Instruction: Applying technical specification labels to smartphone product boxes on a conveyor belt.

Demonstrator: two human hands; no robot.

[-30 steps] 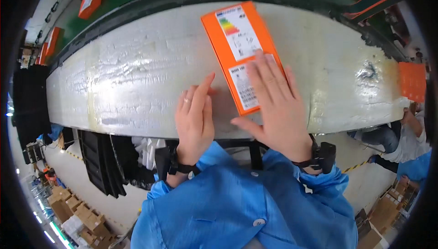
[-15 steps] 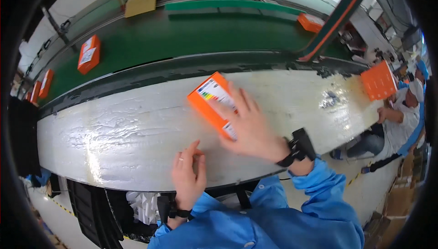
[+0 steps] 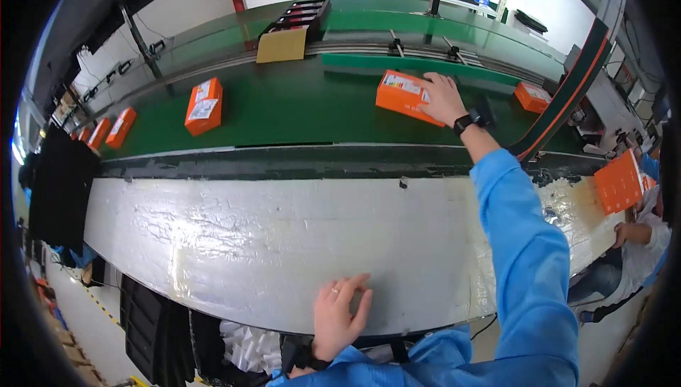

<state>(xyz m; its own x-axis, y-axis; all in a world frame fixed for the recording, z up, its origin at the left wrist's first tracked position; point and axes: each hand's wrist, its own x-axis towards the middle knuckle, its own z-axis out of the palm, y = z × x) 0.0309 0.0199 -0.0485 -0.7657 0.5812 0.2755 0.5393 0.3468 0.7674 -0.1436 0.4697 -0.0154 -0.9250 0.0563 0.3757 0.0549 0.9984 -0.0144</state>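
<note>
My right hand point(image 3: 444, 101) reaches far out over the green conveyor belt point(image 3: 298, 107), its fingers wrapped over the right end of an orange box point(image 3: 401, 96). That box lies on the belt at a slight slant, with a white label and coloured bars on its top; its right end is partly hidden by my fingers. My left hand point(image 3: 343, 314) rests by the front edge of the silvery worktable point(image 3: 284, 238), fingers loosely bent and apart, with a ring on one of them. Nothing is in it.
Further orange boxes ride on the belt: one point(image 3: 204, 107) at left, several beyond it, and one point(image 3: 532, 97) by the slanted dark post point(image 3: 578, 78). At right a seated person point(image 3: 635, 238) is beside another orange box point(image 3: 618, 183). A yellow flap point(image 3: 281, 46) stands behind the belt.
The orange box has gone from the worktable up and away onto the green belt, with my right hand still on it. My left hand stays near the table's front edge. The view has shifted.
</note>
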